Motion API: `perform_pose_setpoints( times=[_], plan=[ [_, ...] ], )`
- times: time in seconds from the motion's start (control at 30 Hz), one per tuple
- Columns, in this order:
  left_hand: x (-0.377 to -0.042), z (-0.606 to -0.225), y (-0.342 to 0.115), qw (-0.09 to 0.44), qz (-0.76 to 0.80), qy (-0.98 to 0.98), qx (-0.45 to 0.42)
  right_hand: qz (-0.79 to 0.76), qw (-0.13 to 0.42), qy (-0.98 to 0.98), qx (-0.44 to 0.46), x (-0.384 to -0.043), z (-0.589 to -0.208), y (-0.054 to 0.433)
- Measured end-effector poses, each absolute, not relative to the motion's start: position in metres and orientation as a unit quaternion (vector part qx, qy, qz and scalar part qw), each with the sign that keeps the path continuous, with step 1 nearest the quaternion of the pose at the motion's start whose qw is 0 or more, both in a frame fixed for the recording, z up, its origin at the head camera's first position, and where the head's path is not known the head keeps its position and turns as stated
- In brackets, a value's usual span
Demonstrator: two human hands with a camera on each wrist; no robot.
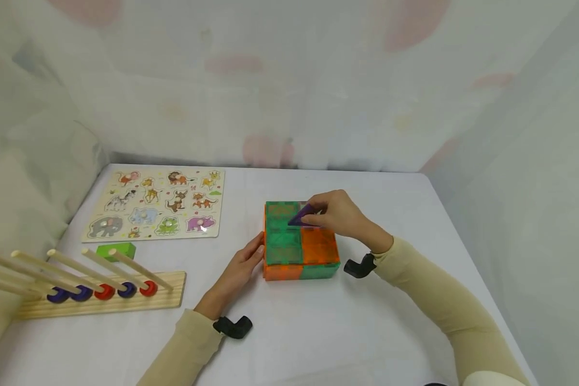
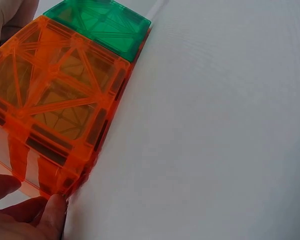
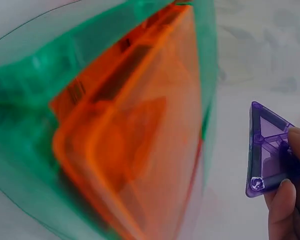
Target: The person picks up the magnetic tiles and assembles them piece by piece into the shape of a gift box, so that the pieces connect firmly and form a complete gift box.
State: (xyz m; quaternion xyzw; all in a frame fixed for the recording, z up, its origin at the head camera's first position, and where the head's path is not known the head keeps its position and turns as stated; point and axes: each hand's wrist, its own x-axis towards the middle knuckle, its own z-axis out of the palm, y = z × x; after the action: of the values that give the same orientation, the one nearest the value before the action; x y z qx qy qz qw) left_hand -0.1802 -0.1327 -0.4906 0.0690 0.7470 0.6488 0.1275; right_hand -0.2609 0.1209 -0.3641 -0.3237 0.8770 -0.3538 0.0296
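Note:
A low box of translucent magnetic tiles (image 1: 284, 246), green and orange, stands on the white table in the head view. My left hand (image 1: 236, 271) rests against its left side; in the left wrist view the fingertips (image 2: 54, 212) touch the lower edge of an orange tile (image 2: 55, 70). Above the box top, my right hand (image 1: 341, 215) pinches a purple triangular magnetic tile (image 1: 299, 216) between thumb and fingers. The right wrist view shows this purple tile (image 3: 256, 145) tilted in the grip, beside blurred orange and green tiles. Whether it touches the box top I cannot tell.
An animal peg puzzle board (image 1: 156, 206) lies at the back left. In front of it are a green block (image 1: 125, 249) and a wooden peg stand (image 1: 169, 303) with red and blue rings. A white curtain hangs behind the table.

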Motion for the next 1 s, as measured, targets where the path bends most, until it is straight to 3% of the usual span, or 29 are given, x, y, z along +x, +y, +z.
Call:
perform_pose_setpoints(
  times=[0.17, 0.5, 1.0],
  plan=[
    [-0.18, -0.489, -0.132, 0.131, 0.649, 0.747, 0.066, -0.34, 0.055, 0.875, -0.341, -0.262, -0.365, 0.107],
    [-0.181, -0.489, -0.133, 0.136, 0.654, 0.741, 0.071, -0.314, 0.034, 0.864, -0.392, -0.261, -0.364, 0.09],
    [-0.179, -0.489, -0.134, 0.139, 0.658, 0.737, 0.067, -0.299, 0.038, 0.877, -0.373, -0.258, -0.37, 0.079]
  ],
)
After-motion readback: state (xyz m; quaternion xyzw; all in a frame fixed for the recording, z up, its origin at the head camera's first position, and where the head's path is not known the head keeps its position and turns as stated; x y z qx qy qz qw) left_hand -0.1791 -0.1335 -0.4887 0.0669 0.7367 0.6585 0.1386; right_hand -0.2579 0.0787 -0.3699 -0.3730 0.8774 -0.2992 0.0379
